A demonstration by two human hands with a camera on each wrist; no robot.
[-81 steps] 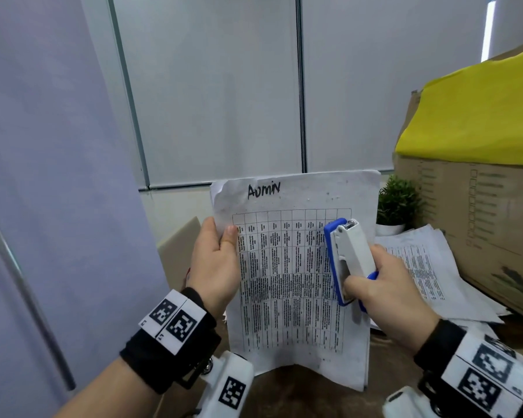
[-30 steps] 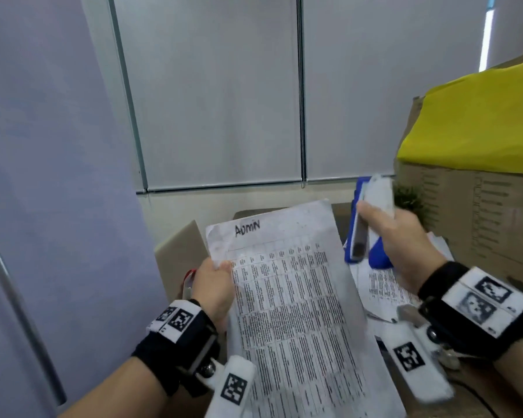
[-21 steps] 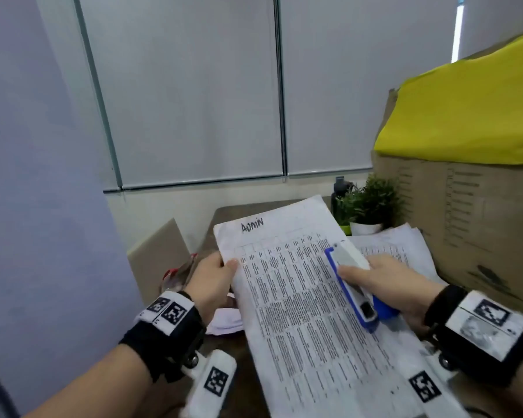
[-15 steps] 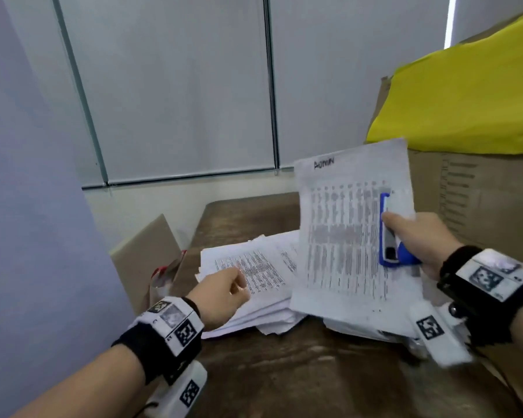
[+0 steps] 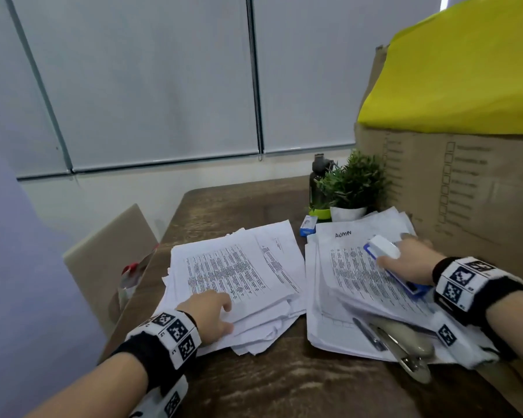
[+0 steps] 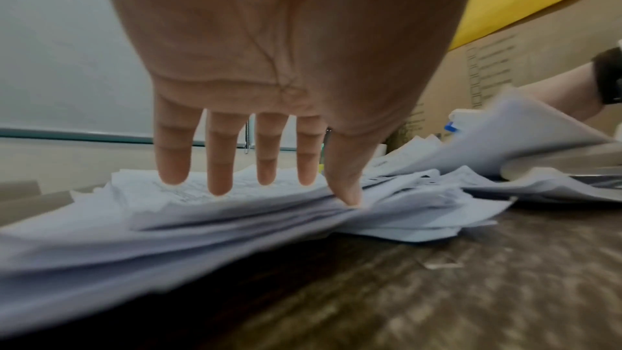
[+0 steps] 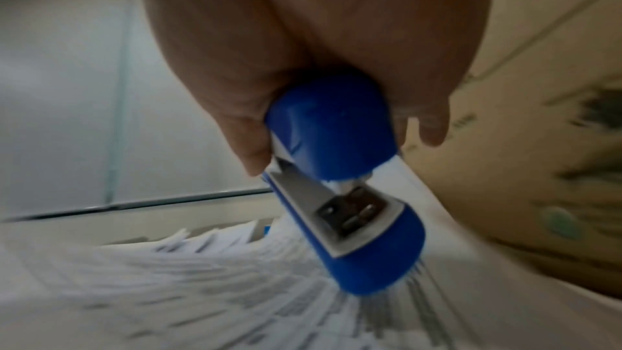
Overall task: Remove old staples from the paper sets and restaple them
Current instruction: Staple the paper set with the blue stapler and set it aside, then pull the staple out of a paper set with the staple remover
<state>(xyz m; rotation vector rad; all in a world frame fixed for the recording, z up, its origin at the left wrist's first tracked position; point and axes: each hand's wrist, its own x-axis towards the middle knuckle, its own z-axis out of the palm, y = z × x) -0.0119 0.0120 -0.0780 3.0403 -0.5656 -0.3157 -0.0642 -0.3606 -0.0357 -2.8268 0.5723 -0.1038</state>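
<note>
Since the earlier frames the "Admin" set (image 5: 355, 260) has come down from the air onto the right pile (image 5: 329, 327), under the right hand (image 5: 405, 262), which grips the blue stapler (image 5: 384, 257) and rests on it. The left hand (image 5: 207, 310), fingers spread and holding nothing, reaches onto the near edge of the left pile (image 5: 239, 267). I judge 1 set finished, with that left pile probably remaining.

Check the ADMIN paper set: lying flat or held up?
Lying flat. The ADMIN paper set rests atop the right pile on the table, with the right hand holding the blue stapler over it.
</note>
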